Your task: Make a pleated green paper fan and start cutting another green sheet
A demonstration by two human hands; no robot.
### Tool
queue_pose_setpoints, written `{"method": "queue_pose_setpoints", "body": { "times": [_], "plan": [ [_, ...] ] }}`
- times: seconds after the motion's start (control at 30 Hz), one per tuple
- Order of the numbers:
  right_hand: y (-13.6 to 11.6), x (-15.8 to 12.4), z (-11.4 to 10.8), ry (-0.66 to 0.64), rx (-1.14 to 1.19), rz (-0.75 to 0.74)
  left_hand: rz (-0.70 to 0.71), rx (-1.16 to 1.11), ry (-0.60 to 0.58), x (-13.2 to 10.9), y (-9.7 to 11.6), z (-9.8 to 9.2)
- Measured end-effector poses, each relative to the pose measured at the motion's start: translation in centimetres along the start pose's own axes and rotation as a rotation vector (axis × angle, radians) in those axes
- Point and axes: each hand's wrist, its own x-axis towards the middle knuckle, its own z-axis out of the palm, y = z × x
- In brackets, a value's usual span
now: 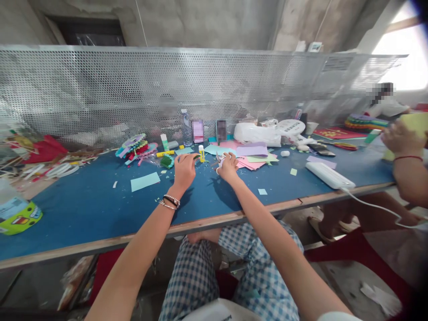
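My right hand [228, 166] is closed around a pair of scissors [219, 158], whose blades point up and away from me. To its left, my left hand [185, 168] pinches a small dark green piece [197, 157], mostly hidden by the fingers; its material is unclear. Just beyond the left fingertips a yellow and white glue stick [201, 154] stands upright. A folded green paper piece [167, 161] lies left of that hand. Nearer me is a light blue paper rectangle [145, 181]. Pink paper sheets [252, 164] and a purple sheet [252, 149] lie right of the scissors.
Two phones [198, 131] and a water bottle [186, 128] stand against the perforated metal panel [140, 89]. A white plastic bag [257, 134] sits at the back. A white power bank [329, 175] with a cable lies right. Another person's hand [399, 138] holds yellow paper.
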Motion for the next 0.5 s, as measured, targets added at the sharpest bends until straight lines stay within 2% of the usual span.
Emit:
{"method": "queue_pose_setpoints", "body": {
  "times": [0.13,0.3,0.43,0.5],
  "plan": [
    [-0.1,0.8,-0.4,-0.1,-0.02,0.142,0.039,-0.011,-0.007,0.0,0.3,-0.2],
    [0.5,1.3,-0.8,0.031,0.02,0.15,0.114,0.04,0.036,0.1,0.6,-0.4],
    [1.5,0.9,-1.1,0.099,-0.105,0.056,0.121,0.056,0.062,-0.2,0.8,-0.5],
    [1.7,0.8,-1.2,0.163,-0.139,0.02,0.113,0.05,0.037,-0.3,0.8,-0.4]
  ]
}}
